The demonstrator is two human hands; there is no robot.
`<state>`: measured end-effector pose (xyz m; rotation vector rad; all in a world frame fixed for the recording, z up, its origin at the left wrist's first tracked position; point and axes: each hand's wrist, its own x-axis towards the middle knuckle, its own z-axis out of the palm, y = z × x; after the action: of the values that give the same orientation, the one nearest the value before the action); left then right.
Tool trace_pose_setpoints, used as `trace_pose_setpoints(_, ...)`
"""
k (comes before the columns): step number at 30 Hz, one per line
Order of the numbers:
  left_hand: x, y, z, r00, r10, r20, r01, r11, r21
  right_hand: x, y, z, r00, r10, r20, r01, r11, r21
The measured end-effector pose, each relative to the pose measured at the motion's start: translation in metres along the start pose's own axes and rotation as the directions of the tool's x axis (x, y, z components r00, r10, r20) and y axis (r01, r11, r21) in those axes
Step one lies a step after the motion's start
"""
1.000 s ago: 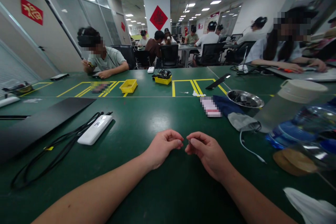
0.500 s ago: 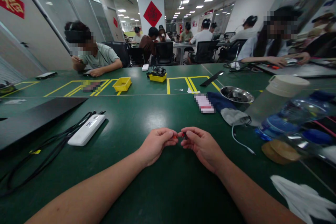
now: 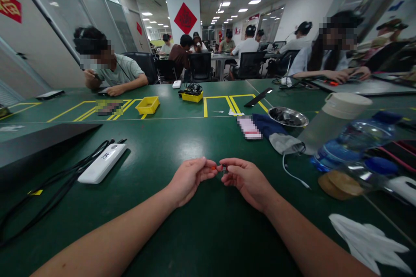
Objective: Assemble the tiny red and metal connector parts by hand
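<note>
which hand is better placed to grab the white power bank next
Probably the left hand: the white power bank lies to its left, and the right hand is farther away. The left appears to pinch a small orange piece, so may need freeing.

Person is baring both arms: left forearm point(image 3: 113, 233) and right forearm point(image 3: 302, 238) are tapering toward slimmer, bare wrists point(image 3: 173, 194). Left forearm is bearing one small, roundish spot point(image 3: 64, 265), well back from the wrist. Left hand point(image 3: 188, 179) and right hand point(image 3: 250, 184) are going bare too; finer detail is looking blurry.
</note>
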<state>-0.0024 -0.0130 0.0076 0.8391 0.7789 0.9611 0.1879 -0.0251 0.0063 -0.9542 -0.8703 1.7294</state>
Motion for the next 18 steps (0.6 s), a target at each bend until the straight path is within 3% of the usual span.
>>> trace_pose_setpoints(5, 0.0002, -0.0018, -0.0002, 0.999, 0.041, 0.005, -0.042, 0.991, 0.123, -0.0009, 0.0, 0.0012, 1.0, -0.021, 0.015, 0.022, 0.998, -0.066)
trace_pose_setpoints(12, 0.001, -0.0026, -0.0013, 1.0, 0.014, -0.014, -0.012, 0.992, 0.128, -0.002, 0.0028, 0.0024, 0.998, -0.061, 0.02, 0.063, 0.986, -0.157)
trace_pose_setpoints(18, 0.0012, -0.0006, -0.0026, 1.0, -0.019, -0.002, 0.019, 0.999, 0.041, -0.0007, 0.0, 0.0026, 0.999, -0.029, 0.019, 0.03, 0.999, -0.023)
